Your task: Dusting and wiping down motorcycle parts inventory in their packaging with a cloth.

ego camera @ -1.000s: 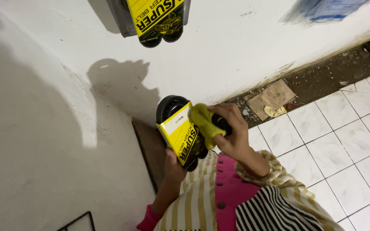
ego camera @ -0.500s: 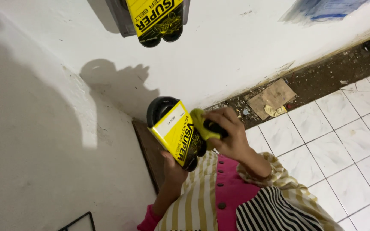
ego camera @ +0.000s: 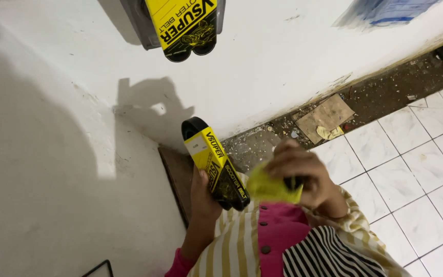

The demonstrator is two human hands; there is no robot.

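From the head view we look down at our own two hands in front of a white wall, above a striped and pink garment. Our left hand [ego camera: 204, 197] is clamped around the lower end of a black rubber belt in a yellow-and-black cardboard sleeve [ego camera: 215, 170], holding it upright with its top tilted toward the wall; the black loop of the belt shows above the sleeve. Our right hand [ego camera: 303, 177] is closed on a bunched yellow-green cloth [ego camera: 272, 189], and something dark shows between its fingers, though we cannot tell what. A second ago the cloth lay pressed over the upper face of the sleeve with our right hand right against it; now the cloth has come off and sits just beside the sleeve's lower end, apart from its face, so the sleeve's whole front is uncovered, which we read as a wiping stroke finished and the cloth drawn back. The belt itself has turned a little, its edge more toward us. A second belt in the same kind of sleeve [ego camera: 184, 25] hangs on the wall above, unchanged. Below, the tiled floor [ego camera: 411, 169] meets a dirty strip with a scrap of cardboard [ego camera: 326, 117].
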